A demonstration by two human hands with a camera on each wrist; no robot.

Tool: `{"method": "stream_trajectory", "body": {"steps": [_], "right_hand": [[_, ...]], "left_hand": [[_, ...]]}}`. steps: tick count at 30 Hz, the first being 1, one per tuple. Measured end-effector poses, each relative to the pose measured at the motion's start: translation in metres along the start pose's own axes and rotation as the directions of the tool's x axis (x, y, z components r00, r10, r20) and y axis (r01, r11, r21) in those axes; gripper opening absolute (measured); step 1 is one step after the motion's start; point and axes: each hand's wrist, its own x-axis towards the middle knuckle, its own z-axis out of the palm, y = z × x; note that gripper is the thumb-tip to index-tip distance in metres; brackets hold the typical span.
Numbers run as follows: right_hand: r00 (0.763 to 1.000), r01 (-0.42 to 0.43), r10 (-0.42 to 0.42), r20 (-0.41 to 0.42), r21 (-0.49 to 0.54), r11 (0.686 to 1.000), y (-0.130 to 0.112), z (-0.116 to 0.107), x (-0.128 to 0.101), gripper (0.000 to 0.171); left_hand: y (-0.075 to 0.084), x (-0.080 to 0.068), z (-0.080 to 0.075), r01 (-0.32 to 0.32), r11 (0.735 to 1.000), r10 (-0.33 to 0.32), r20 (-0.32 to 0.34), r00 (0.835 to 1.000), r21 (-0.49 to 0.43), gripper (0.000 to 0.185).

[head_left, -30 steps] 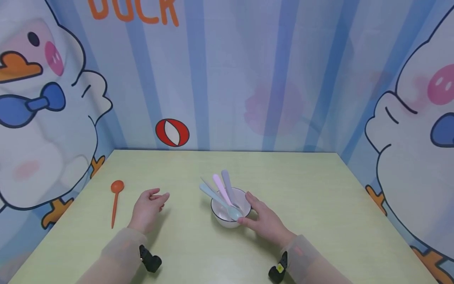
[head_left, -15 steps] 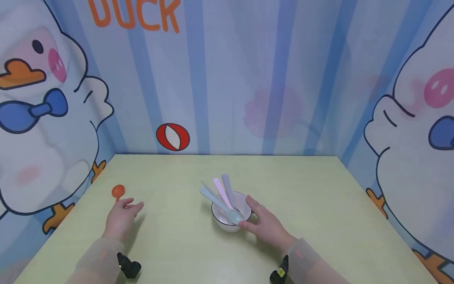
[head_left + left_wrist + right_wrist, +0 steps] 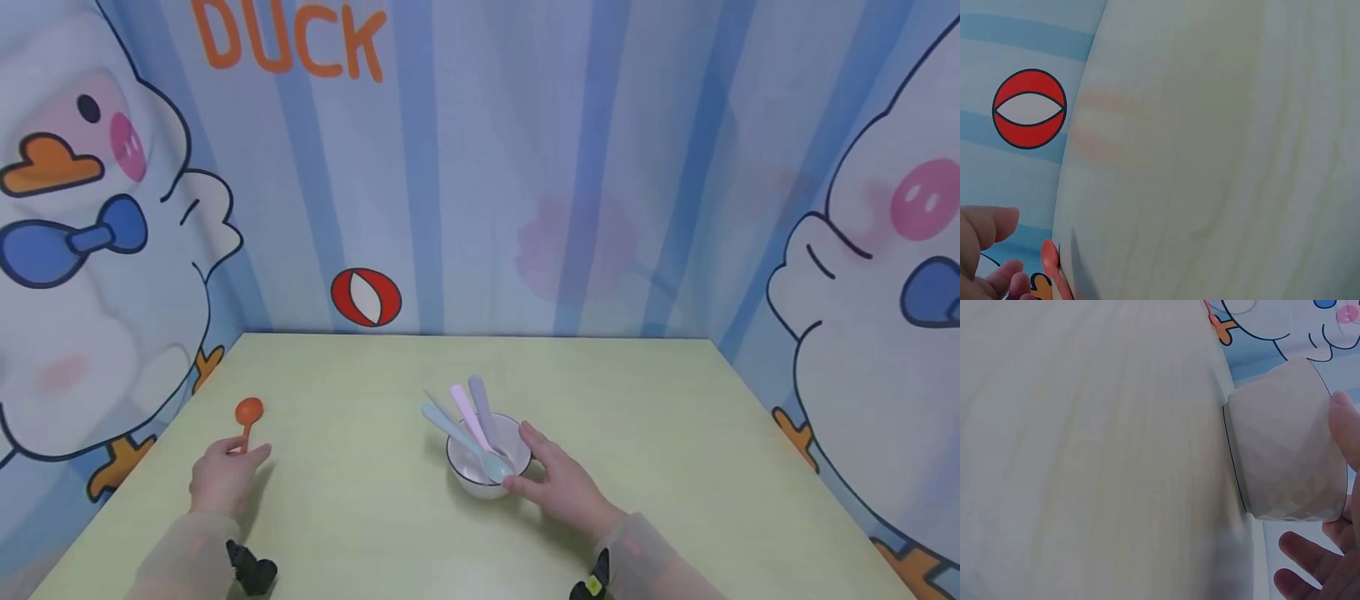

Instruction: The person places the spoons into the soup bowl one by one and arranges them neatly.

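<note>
A white bowl [image 3: 480, 490] with a dark rim stands near the middle of the table. Leaning in it are a light blue spoon [image 3: 459, 433], a pink-handled utensil [image 3: 468, 417], a purple-handled one [image 3: 480, 402] and a thin grey handle [image 3: 438, 402]. My right hand [image 3: 566, 483] holds the bowl from the right, thumb at the near rim, a finger on the far side. On the left lies an orange spoon [image 3: 249, 411], bowl end away from me. My left hand [image 3: 225, 477] hovers over its handle, hiding the lower part; thumb and fingers [image 3: 1004, 278] are apart with nothing between them.
The pale yellow table [image 3: 360, 533] ends at a blue striped backdrop [image 3: 480, 167] at the back. Printed duck figures flank both sides. A small black camera sits on each wrist.
My left hand has moved left, from the space between spoon and bowl to over the orange spoon's handle. My right hand stays at the bowl. The head view has tilted up slightly.
</note>
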Motion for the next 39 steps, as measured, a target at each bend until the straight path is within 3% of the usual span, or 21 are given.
{"method": "stream_trajectory", "body": {"steps": [5,10,13,19,29,34,39], "right_hand": [[1.000,0.000,0.000,0.002,0.001,1.000,0.000,0.000,0.000,0.087],[1.000,0.006,-0.006,-0.002,0.004,1.000,0.001,0.000,-0.001,0.086],[1.000,0.006,-0.006,-0.002,0.008,1.000,0.001,0.001,-0.001,0.087],[1.000,0.015,-0.015,-0.006,0.014,1.000,0.003,0.002,-0.001,0.087],[1.000,0.022,-0.022,-0.012,0.017,1.000,0.003,0.001,0.000,0.087],[1.000,0.017,-0.017,-0.006,0.016,1.000,0.002,0.001,0.000,0.087],[1.000,0.006,-0.006,-0.003,0.014,1.000,0.002,0.001,0.000,0.087]], "left_hand": [[-0.004,0.007,-0.002,0.081,0.996,-0.079,-0.068,0.995,0.029,0.073],[-0.006,0.010,-0.004,0.166,0.983,-0.161,-0.065,0.985,0.074,0.074],[-0.006,0.005,-0.005,0.185,0.977,-0.182,-0.040,0.983,0.106,0.073],[-0.005,0.000,-0.006,0.151,0.977,-0.154,0.008,0.988,0.147,0.066],[-0.011,0.013,0.003,0.118,0.981,-0.117,-0.021,0.993,0.153,0.046],[-0.010,0.010,0.000,0.103,0.983,-0.105,0.004,0.994,0.150,0.037],[-0.008,0.006,-0.003,0.076,0.974,-0.084,0.027,0.996,0.213,0.034]]}}
